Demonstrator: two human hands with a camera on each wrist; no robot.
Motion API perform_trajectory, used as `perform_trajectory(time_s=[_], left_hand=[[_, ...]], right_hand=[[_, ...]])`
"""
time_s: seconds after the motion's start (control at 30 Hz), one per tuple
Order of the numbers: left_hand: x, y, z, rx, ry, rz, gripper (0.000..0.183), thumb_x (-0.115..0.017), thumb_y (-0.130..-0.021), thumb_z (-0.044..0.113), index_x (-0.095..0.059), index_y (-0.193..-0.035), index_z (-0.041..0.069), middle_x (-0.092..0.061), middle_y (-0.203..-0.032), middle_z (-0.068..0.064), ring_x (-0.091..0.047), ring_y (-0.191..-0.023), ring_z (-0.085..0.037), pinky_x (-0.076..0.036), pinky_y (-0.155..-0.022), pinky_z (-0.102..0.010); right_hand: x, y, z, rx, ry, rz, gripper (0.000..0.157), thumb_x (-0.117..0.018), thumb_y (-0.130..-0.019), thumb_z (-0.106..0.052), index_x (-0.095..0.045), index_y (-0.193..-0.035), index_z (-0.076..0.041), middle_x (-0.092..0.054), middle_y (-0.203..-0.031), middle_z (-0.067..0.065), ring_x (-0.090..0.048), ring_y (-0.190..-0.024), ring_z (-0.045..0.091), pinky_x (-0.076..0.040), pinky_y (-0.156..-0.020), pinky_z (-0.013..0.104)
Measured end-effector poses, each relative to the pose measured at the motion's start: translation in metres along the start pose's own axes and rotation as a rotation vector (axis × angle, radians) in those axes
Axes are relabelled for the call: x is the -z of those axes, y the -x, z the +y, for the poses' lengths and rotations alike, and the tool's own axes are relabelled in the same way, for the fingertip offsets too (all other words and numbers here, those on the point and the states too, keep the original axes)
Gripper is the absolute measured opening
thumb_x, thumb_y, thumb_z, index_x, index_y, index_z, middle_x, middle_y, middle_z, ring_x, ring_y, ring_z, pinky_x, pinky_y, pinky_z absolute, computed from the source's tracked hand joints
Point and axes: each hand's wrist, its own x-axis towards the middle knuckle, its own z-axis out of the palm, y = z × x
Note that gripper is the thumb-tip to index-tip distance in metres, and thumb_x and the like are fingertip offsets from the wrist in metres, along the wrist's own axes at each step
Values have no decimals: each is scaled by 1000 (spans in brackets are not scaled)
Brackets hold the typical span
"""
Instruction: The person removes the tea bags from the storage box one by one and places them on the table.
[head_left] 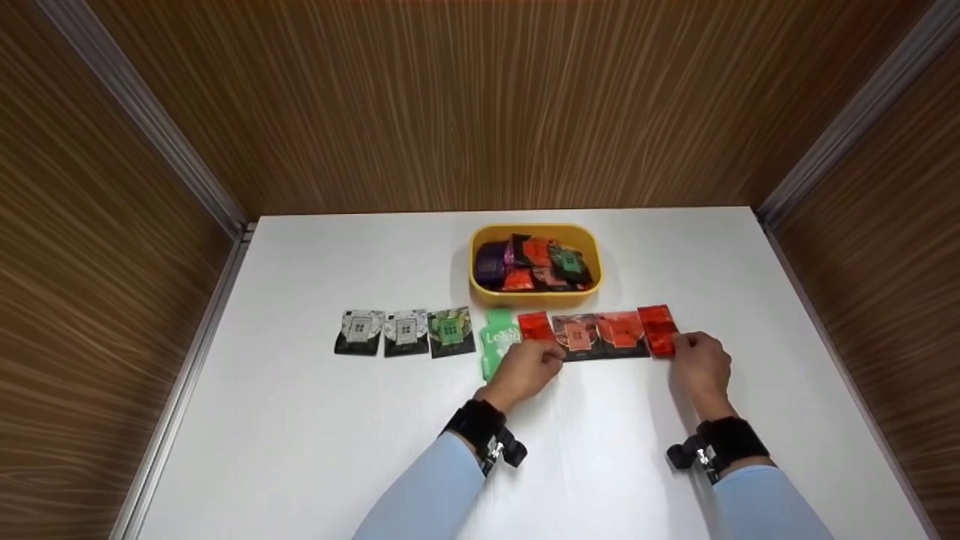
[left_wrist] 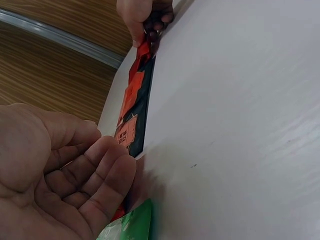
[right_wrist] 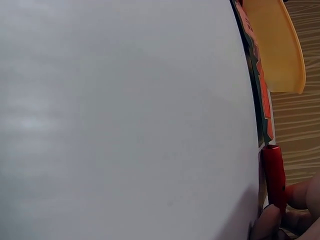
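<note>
In the head view, my right hand (head_left: 703, 367) pinches the lower right edge of a shiny red sachet (head_left: 657, 328), at the right end of a row. The right wrist view shows this red sachet (right_wrist: 274, 175) between thumb and fingers. My left hand (head_left: 525, 371) has loosely curled fingers, with nothing visible between them in the left wrist view. It partly covers another red sachet (head_left: 534, 325). Its fingertips are beside a black-and-orange sachet (head_left: 577, 334). A second black-and-orange sachet (head_left: 622, 330) lies between that one and my right hand.
Left of my left hand lie a green packet (head_left: 498, 337), a black-and-green sachet (head_left: 451, 331) and two black-and-white sachets, one in the middle (head_left: 406, 331) and one at the end (head_left: 360, 331). Behind the row stands a yellow bin (head_left: 536, 298) of mixed sachets. Wood-grain panels (head_left: 495, 105) enclose the white table (head_left: 300, 450).
</note>
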Motion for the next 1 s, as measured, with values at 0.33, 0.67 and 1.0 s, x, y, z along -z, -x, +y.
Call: perform_trajectory(time_s=[0.33,0.67,1.0], left_hand=[[2,3,-2,-9,-11,29,17,-66,-99,8,-79,-110,6,-78,-100,-1,-66,-89,-10,-54,-82,-24],[36,4,-8,95,103,60,22,-64,-102,11,-77,-120,8,-78,-108,-1,-68,-87,-9,-56,-80,-28],[98,-5,-12,96,107,191,23,-62,-104,13,-77,-121,9,-77,-106,-7,-66,-86,-14,-55,-79,-32]], right_hand=[[3,-1,0,-32,-21,7,46,-47,-110,-31,-70,-123,7,-71,-122,29,-65,-109,44,-47,-84,46],[10,2,-37,-61,-148,12,51,-49,-107,-37,-69,-131,3,-69,-131,24,-62,-113,33,-46,-83,31],[-1,7,-98,30,-253,-64,42,-54,-108,-34,-69,-131,-3,-68,-126,17,-58,-112,25,-47,-90,30]])
